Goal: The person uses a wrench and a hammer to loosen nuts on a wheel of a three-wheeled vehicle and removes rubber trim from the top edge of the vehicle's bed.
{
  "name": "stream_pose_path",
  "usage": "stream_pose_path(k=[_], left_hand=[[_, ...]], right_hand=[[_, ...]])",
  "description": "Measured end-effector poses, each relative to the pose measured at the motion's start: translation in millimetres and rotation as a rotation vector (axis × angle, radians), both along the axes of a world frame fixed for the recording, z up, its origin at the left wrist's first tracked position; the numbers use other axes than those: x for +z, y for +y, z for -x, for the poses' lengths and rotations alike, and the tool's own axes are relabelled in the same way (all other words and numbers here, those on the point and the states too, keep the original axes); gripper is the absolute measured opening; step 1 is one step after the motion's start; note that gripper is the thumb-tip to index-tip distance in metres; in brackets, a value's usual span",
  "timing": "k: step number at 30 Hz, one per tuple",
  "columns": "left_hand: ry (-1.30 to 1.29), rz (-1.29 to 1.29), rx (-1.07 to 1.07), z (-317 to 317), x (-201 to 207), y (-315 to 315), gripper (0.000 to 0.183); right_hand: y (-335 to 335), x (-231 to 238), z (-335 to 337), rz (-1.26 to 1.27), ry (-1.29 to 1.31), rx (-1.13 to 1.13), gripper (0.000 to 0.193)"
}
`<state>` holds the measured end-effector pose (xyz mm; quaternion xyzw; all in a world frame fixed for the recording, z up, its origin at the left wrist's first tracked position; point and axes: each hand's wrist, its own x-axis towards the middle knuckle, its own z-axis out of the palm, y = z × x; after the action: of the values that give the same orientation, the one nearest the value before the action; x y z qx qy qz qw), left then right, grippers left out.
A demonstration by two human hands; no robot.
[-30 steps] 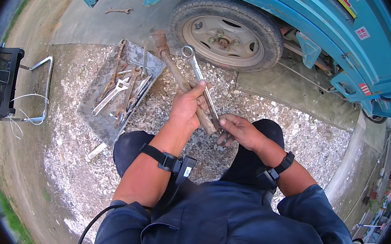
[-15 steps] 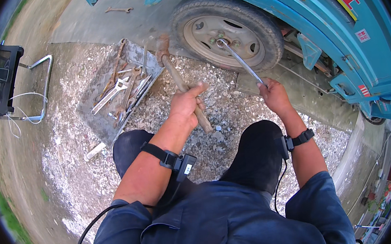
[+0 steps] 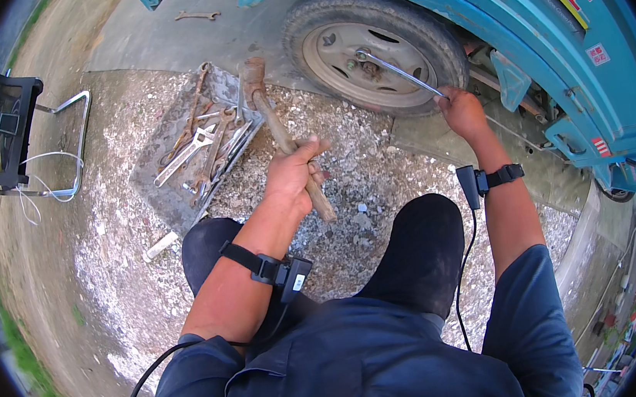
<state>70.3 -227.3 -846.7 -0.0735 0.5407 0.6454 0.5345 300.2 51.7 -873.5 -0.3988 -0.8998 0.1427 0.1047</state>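
Observation:
My left hand [image 3: 293, 176] is wrapped round the wooden handle of a hammer [image 3: 274, 122]. Its rusty head points away from me, beside the tool tray. In my right hand [image 3: 464, 111] I grip the near end of a long silver wrench [image 3: 402, 73]. The wrench's far end lies at a nut near the hub of the truck wheel [image 3: 331, 61]; whether it sits fully over the nut cannot be made out. A dark, dusty tyre [image 3: 445, 45] surrounds the pale rim.
A grey metal tray [image 3: 150, 160] with several wrenches, including an adjustable wrench [image 3: 188, 155], lies left on the gravel. Another wrench [image 3: 198, 15] rests on the grey sheet beyond. The blue truck body [image 3: 553, 73] overhangs the wheel. A black chair [image 3: 8, 126] stands far left.
My right hand has moved right and slightly away from me, swinging the wrench's near end with it. The hammer has shifted slightly left in my left hand.

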Motion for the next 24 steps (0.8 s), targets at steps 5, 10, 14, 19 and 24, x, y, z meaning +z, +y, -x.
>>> stream_pose_path(k=[5, 10, 14, 19, 24], left_hand=[[-0.011, 0.008, -0.012, 0.2, 1.8, -0.8, 0.022], [0.0, 0.035, -0.044, 3.5, 1.6, -4.1, 0.023], [0.022, 0.045, -0.068, 4.0, 0.0, -3.1, 0.022], [0.032, 0.067, -0.082, 3.0, 1.6, -3.9, 0.021], [0.036, 0.1, -0.066, 2.6, 4.9, -5.2, 0.02]], right_hand=[[9.5, -3.0, -5.3, 0.026, 0.039, -0.051, 0.027], [-2.1, -6.5, -2.5, -0.114, 0.09, -0.243, 0.036], [-20.6, -9.6, 4.1, -0.173, 0.092, -0.412, 0.039], [-34.5, -7.4, 9.1, -0.218, 0.132, -0.448, 0.04], [-38.5, 4.3, 14.1, -0.268, 0.152, -0.4, 0.037]])
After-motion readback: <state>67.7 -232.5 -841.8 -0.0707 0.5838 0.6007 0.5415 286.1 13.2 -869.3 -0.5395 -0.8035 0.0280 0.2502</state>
